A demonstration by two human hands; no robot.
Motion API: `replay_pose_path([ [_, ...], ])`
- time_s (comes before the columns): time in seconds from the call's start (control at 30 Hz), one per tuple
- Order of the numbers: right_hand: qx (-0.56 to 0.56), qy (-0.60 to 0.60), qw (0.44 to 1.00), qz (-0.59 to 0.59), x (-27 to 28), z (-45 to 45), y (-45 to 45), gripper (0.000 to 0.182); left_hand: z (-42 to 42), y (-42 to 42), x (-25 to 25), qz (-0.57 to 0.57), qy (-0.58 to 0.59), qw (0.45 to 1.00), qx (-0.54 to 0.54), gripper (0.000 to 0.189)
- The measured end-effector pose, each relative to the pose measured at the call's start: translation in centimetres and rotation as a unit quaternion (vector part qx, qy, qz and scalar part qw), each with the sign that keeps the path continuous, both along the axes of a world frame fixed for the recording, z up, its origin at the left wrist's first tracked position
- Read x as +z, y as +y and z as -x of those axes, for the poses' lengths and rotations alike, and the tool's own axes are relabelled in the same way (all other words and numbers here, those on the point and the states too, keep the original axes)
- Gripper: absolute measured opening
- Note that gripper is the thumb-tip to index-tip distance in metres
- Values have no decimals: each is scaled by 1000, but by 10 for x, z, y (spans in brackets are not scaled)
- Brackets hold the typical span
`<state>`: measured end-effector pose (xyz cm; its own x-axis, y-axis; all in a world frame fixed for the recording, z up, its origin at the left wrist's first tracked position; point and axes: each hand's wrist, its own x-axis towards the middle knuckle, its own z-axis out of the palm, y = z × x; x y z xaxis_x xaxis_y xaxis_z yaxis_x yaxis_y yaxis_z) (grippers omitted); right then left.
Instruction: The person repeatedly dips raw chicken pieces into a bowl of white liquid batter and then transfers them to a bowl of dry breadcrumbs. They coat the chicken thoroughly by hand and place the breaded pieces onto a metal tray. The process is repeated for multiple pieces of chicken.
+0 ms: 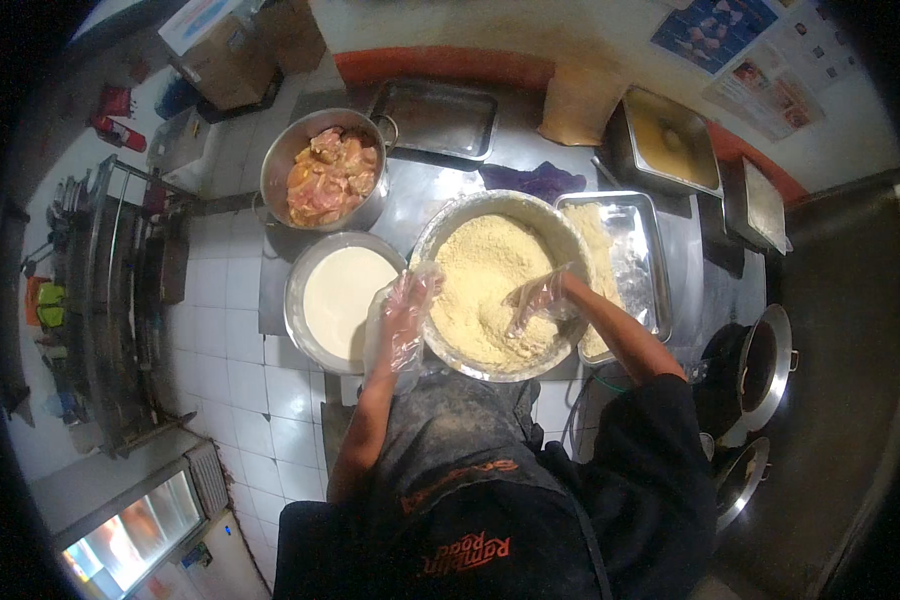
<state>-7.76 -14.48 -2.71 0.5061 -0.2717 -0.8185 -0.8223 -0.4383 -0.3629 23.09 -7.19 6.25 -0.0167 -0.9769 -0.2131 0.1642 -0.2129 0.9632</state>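
Observation:
A large metal bowl (589, 259) of pale yellow breading flour (487, 255) stands before me at the table's front edge. My left hand (409, 304), in a clear plastic glove, grips the bowl's left rim. My right hand (536, 296), gloved the same way, reaches over the right side with its fingers down in the flour. Whether those fingers hold anything is hidden. Left of the flour, a metal bowl (294, 315) contains cream-coloured batter (345, 300). Behind it, a two-handled metal pot (274, 176) is filled with raw chicken pieces (330, 180).
Right of the flour lies a metal tray (649, 262) with breaded pieces (596, 232) along its left side. A dark baking tray (435, 120), a purple cloth (532, 180) and a deep pan of yellowish liquid (671, 142) stand behind. Large metal woks (769, 367) are at far right.

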Motion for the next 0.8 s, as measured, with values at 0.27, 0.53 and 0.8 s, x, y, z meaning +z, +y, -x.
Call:
replay_pose_path([
  [0.27, -32, -34, 999, -6, 67, 10, -52, 53, -12, 3, -1, 22, -47, 993, -104, 48],
  [0.53, -111, -78, 926, 352, 103, -23, 80, 66, 10, 17, -63, 70, -74, 979, -176, 45],
  [0.8, -373, -31, 900, 222, -13, -29, 122, 69, 80, 13, -24, -63, -402, 857, -315, 67],
])
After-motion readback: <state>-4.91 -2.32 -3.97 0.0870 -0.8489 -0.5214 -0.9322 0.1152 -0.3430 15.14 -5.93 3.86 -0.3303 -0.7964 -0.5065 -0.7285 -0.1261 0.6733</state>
